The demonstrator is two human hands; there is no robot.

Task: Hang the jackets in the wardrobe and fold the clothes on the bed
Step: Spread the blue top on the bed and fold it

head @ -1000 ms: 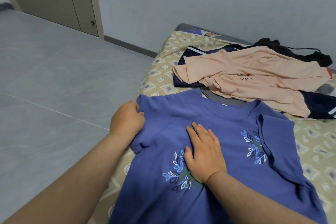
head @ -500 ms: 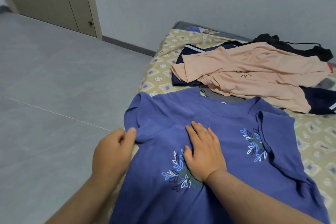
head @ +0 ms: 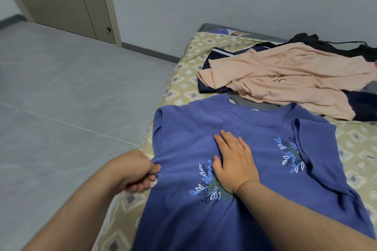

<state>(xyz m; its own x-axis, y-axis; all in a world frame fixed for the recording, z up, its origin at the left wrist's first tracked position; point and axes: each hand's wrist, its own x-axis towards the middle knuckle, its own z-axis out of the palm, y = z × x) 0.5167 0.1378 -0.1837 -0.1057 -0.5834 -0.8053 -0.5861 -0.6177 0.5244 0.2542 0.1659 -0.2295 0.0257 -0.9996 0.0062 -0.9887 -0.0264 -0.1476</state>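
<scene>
A blue T-shirt [head: 255,134] with leaf prints lies spread on the bed [head: 183,75], both sleeves folded inward. My left hand [head: 136,171] pinches the shirt's left side edge just below the folded sleeve. My right hand [head: 232,161] lies flat, fingers straight, pressing the chest of the shirt. Behind it a peach shirt [head: 285,81] lies crumpled over a navy garment [head: 216,57]. A black garment [head: 318,43] lies at the back right.
The bed's left edge runs beside grey tiled floor [head: 71,98]. A beige wardrobe door [head: 67,0] stands at the far left against the grey wall. A grey garment [head: 251,106] peeks out above the blue shirt's collar.
My left hand slid down from the shoulder along the shirt's left edge and now pinches the side; the left sleeve lies folded in. My right hand stayed pressed on the chest.
</scene>
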